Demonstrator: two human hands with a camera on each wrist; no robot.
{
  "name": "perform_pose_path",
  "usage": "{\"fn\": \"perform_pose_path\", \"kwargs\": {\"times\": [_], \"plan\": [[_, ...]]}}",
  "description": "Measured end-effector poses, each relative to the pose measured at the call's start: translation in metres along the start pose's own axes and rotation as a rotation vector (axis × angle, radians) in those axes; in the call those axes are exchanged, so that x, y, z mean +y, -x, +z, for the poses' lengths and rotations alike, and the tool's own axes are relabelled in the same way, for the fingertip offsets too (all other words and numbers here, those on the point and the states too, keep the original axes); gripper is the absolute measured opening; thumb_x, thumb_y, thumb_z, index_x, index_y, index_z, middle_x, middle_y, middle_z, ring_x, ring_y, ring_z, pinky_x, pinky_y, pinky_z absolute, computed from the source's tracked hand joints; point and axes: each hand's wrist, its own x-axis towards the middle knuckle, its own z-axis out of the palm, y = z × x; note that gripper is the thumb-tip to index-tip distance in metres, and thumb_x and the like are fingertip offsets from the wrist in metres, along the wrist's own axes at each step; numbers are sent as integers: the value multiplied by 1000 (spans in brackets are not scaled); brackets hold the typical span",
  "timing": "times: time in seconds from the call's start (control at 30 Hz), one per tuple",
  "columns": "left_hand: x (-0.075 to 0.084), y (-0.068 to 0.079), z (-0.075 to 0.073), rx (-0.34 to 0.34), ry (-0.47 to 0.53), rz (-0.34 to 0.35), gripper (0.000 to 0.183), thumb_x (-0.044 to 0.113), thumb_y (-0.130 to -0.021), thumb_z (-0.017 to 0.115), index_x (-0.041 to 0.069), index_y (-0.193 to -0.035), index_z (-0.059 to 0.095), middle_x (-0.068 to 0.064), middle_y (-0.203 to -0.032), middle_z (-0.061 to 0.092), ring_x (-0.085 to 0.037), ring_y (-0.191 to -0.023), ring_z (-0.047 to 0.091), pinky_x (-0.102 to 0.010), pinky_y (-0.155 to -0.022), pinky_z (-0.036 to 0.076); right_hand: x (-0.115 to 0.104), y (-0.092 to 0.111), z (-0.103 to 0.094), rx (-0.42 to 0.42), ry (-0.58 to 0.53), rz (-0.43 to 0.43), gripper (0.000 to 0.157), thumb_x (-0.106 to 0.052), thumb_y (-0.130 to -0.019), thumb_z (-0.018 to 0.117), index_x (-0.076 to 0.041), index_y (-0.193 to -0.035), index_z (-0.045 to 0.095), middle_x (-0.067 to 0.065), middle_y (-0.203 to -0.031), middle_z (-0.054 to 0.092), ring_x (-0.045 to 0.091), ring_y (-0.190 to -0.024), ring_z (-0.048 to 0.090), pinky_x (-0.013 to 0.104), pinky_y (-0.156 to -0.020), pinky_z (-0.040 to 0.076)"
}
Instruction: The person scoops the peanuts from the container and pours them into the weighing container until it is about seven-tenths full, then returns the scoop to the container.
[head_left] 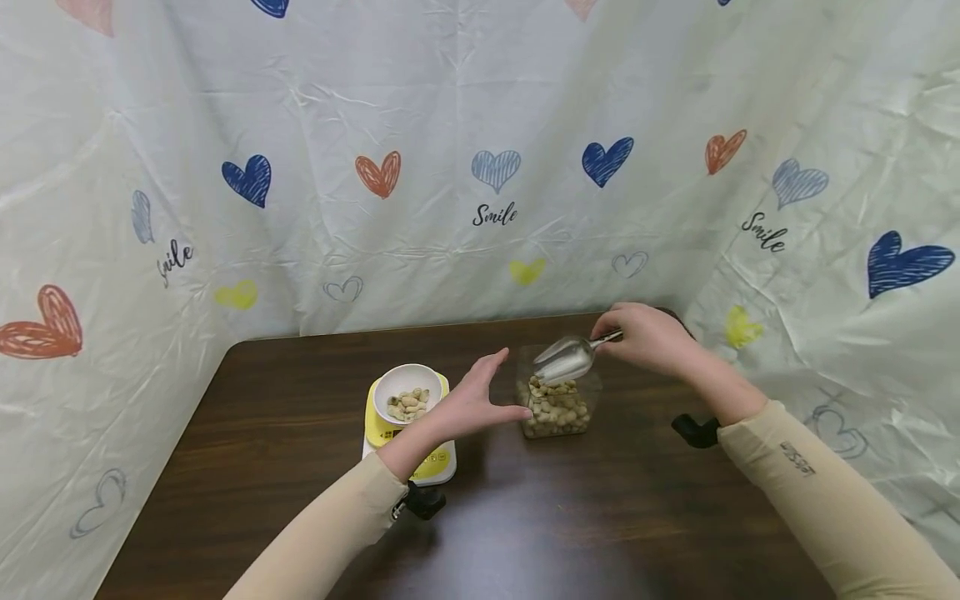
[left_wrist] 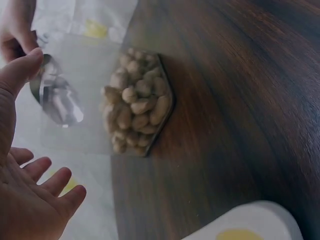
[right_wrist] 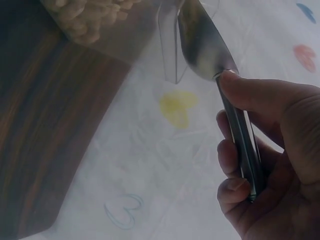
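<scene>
In the head view my right hand [head_left: 643, 337] grips a metal scoop [head_left: 566, 360] by its handle. The scoop's bowl tilts down into the mouth of a clear container [head_left: 592, 396], above the peanuts [head_left: 557, 410] inside. The right wrist view shows fingers curled round the scoop's handle [right_wrist: 242, 145]. My left hand [head_left: 476, 402] is just left of the container, thumb and fingers spread; whether it touches the wall cannot be told. Left of that hand, a white bowl [head_left: 386, 385] with some peanuts [head_left: 408, 404] sits on a yellow and white kitchen scale [head_left: 438, 471], partly hidden by my left forearm.
The dark wooden table [head_left: 300, 433] reaches back to a white curtain [head_left: 420, 108] printed with hearts, which also hangs along both sides. Black wrist straps [head_left: 425, 502] show on both sleeves.
</scene>
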Motion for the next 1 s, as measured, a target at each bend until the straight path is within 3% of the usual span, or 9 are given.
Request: {"fn": "perform_pose_path", "kwargs": {"times": [0.37,1.0], "plan": [[-2,-20,20,21,30,-33,105,56,-70,73,38,-147,4,8,-151,13,-11,-137,14,-41,-103,28,-4,-6,11,-11,64,-45,14,-25,-78,76,-27,-91,70,-7,-91,57,12,-77,53,35,-62,44],[-4,-31,28,4,111,-31,106,57,-70,73,36,-147,2,4,-149,20,-12,-133,26,-38,-99,34,-9,-15,26,27,235,-153,15,-16,-76,77,-22,-88,71,-4,-89,57,18,-82,51,36,-67,44]]}}
